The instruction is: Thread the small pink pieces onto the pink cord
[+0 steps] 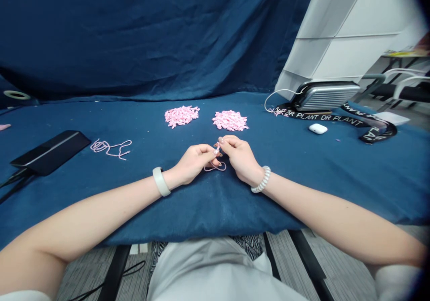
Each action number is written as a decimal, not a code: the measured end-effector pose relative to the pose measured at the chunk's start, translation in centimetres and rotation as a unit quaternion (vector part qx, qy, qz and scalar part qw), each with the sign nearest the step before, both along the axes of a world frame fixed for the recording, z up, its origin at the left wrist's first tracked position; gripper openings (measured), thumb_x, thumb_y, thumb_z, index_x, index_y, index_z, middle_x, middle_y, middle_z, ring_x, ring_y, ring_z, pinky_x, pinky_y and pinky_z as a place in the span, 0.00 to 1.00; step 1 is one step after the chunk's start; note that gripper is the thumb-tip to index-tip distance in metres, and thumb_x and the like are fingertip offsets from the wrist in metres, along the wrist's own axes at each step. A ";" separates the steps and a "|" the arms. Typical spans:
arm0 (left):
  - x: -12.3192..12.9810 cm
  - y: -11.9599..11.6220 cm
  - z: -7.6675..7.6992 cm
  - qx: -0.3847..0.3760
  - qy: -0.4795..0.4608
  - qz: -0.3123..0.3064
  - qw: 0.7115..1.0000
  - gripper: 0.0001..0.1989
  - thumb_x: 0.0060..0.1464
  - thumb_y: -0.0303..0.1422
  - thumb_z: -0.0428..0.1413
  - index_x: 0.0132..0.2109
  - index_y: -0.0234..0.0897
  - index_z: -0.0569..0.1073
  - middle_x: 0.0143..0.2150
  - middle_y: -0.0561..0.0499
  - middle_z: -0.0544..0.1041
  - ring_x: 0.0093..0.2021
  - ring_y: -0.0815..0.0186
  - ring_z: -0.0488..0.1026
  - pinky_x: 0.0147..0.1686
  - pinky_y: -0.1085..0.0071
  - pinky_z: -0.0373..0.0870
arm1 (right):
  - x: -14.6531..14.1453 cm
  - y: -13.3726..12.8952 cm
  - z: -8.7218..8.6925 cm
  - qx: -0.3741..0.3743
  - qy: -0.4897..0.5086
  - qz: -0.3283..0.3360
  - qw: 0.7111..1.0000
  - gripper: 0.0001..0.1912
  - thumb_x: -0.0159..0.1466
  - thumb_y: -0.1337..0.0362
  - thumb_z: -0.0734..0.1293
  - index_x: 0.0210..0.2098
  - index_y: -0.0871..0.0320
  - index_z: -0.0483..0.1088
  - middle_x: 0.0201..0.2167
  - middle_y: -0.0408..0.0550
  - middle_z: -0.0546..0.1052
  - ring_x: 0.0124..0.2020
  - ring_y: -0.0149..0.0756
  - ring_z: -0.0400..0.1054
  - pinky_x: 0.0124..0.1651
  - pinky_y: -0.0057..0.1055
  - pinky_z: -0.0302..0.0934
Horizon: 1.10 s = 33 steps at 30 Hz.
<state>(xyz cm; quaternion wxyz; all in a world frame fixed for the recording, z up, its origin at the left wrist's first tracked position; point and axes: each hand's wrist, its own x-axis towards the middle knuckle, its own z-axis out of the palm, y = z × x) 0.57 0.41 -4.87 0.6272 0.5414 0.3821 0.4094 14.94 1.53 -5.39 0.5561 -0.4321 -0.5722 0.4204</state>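
Note:
Both hands meet at the middle of the blue-covered table, fingertips close together. My left hand (pixel 195 162) is closed, pinching a small piece of pink yarn (pixel 215 168) whose loop hangs below the fingers. My right hand (pixel 239 154) is closed too, with thumb and forefinger on the upper end of the same yarn. Just beyond the hands lie two piles of small pink pieces, one on the left (pixel 182 116) and one on the right (pixel 230 120). The fingers partly hide the yarn between them.
A loose pink strand (pixel 110 148) and a black device (pixel 50 152) with cables lie at the left. To the right are a white earphone case (pixel 317 128), a black lettered strap (pixel 322 118) and a silver ribbed case (pixel 327 96). Blue cloth (pixel 141 36) hangs behind.

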 end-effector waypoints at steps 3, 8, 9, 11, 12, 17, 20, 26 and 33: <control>0.0 0.0 0.0 0.002 -0.001 -0.005 1.000 0.09 0.48 0.34 0.60 0.30 0.30 0.72 0.23 0.52 0.74 0.24 0.73 0.70 0.25 0.77 0.61 | 0.0 -0.1 0.2 -0.011 0.017 -0.002 1.000 0.13 0.56 0.56 0.66 0.24 0.59 0.73 0.31 0.46 0.72 0.33 0.32 0.63 0.38 0.31 0.57; 0.0 0.0 -0.2 0.013 0.002 -0.003 1.000 0.09 0.48 0.34 0.60 0.29 0.31 0.72 0.23 0.52 0.74 0.23 0.73 0.70 0.23 0.77 0.60 | -0.1 -0.5 0.8 -0.091 0.101 0.070 0.988 0.13 0.54 0.55 0.69 0.25 0.60 0.72 0.28 0.45 0.72 0.29 0.28 0.63 0.36 0.29 0.57; -0.1 0.0 -0.2 0.014 0.002 -0.003 1.000 0.09 0.48 0.34 0.60 0.29 0.31 0.72 0.23 0.52 0.74 0.23 0.72 0.70 0.23 0.77 0.60 | -0.1 -0.5 0.9 -0.110 0.123 0.097 0.982 0.14 0.54 0.54 0.69 0.26 0.60 0.72 0.27 0.44 0.72 0.28 0.27 0.63 0.35 0.29 0.57; -0.1 0.0 -0.2 0.014 -0.005 -0.004 1.000 0.09 0.48 0.34 0.60 0.29 0.31 0.71 0.22 0.52 0.73 0.24 0.72 0.70 0.24 0.77 0.60 | 0.1 -0.4 1.0 -0.136 0.153 0.144 0.968 0.16 0.53 0.52 0.69 0.27 0.60 0.72 0.26 0.44 0.72 0.27 0.27 0.63 0.35 0.28 0.58; -0.1 0.0 -0.2 0.014 -0.010 -0.004 1.000 0.09 0.48 0.34 0.60 0.30 0.31 0.71 0.22 0.53 0.73 0.24 0.72 0.70 0.24 0.77 0.61 | 0.3 -0.3 1.1 -0.145 0.161 0.163 0.963 0.16 0.53 0.51 0.69 0.28 0.60 0.73 0.27 0.44 0.73 0.28 0.28 0.64 0.35 0.29 0.59; -0.2 -0.1 -0.1 0.017 -0.019 -0.004 1.000 0.09 0.47 0.34 0.60 0.31 0.32 0.73 0.22 0.52 0.73 0.24 0.71 0.70 0.24 0.76 0.61 | 1.2 0.2 1.4 -0.165 0.145 0.245 0.944 0.17 0.50 0.53 0.71 0.33 0.60 0.75 0.28 0.45 0.74 0.30 0.29 0.67 0.37 0.28 0.60; -0.2 -0.1 -0.2 0.025 -0.014 -0.002 1.000 0.09 0.48 0.34 0.60 0.31 0.32 0.73 0.23 0.52 0.73 0.24 0.72 0.69 0.25 0.77 0.61 | 1.5 0.2 1.6 -0.158 0.100 0.287 0.939 0.18 0.51 0.54 0.71 0.36 0.61 0.75 0.30 0.47 0.75 0.30 0.30 0.68 0.38 0.30 0.61; -0.2 0.0 -0.3 0.030 -0.007 0.001 1.000 0.08 0.49 0.34 0.59 0.31 0.32 0.73 0.24 0.52 0.73 0.25 0.72 0.70 0.24 0.77 0.62 | 1.6 0.2 1.5 -0.152 0.070 0.300 0.939 0.20 0.53 0.59 0.71 0.42 0.61 0.73 0.30 0.46 0.76 0.30 0.28 0.68 0.37 0.29 0.61; -0.1 0.0 -0.4 0.021 0.004 0.016 1.000 0.10 0.49 0.36 0.59 0.32 0.31 0.72 0.23 0.52 0.73 0.24 0.73 0.69 0.24 0.77 0.62 | 1.6 0.3 1.1 -0.157 0.115 0.284 0.939 0.14 0.50 0.61 0.72 0.35 0.60 0.75 0.29 0.46 0.77 0.30 0.28 0.69 0.37 0.28 0.61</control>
